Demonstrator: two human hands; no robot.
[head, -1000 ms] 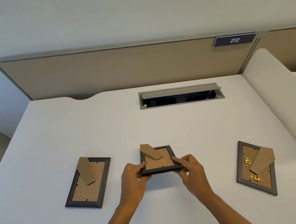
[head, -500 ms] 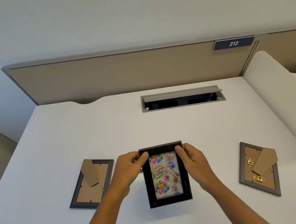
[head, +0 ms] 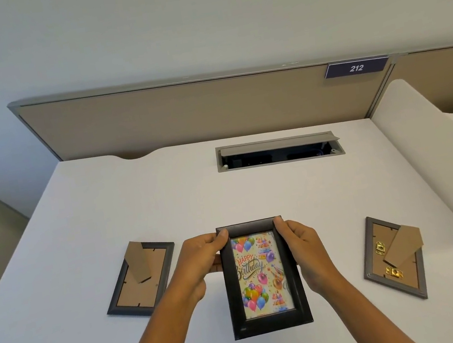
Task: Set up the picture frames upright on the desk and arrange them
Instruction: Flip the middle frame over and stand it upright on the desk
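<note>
A black picture frame (head: 269, 324) with a colourful "Happy Birthday" balloon picture faces me at the desk's front middle. My left hand (head: 200, 260) grips its upper left edge and my right hand (head: 305, 247) grips its upper right edge. A dark grey frame (head: 142, 276) lies face down to the left, its brown stand flap showing. A lighter grey frame (head: 393, 257) lies face down to the right, with a brown stand flap and gold hinges on its back.
The white desk (head: 165, 204) has an open cable hatch (head: 278, 151) at the back middle. A tan partition (head: 180, 113) with a "212" sign (head: 356, 67) closes the far edge. A white divider (head: 436, 156) borders the right side.
The middle frame was lying face down a second ago; both hands have lifted and turned it so the picture faces me, and it has grown nearer and larger since half a second ago.
</note>
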